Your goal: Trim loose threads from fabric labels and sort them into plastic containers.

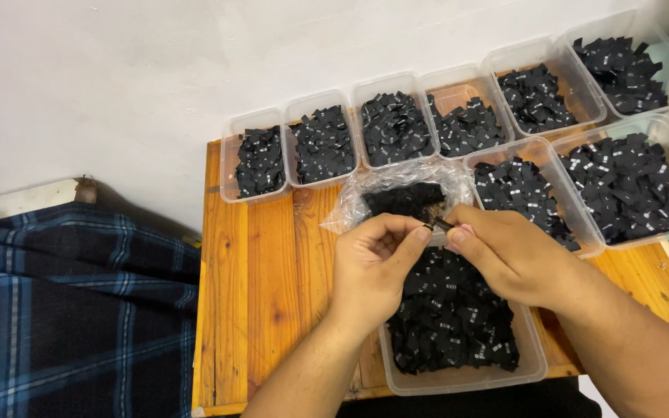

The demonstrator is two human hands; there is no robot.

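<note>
Small black labels (451, 310) in clear tubs (466, 379), one between hands (439, 226).

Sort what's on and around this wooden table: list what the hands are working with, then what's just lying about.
In hand:
left hand and right hand, pinching one small black tag
near tub of tags beneath them
clear bag of tags just behind

Lying about:
rows of filled tubs
plaid cloth
wooden table

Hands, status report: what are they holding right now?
Left hand and right hand pinch one small black tag. Above tub of tags. Nothing blocking.
</note>
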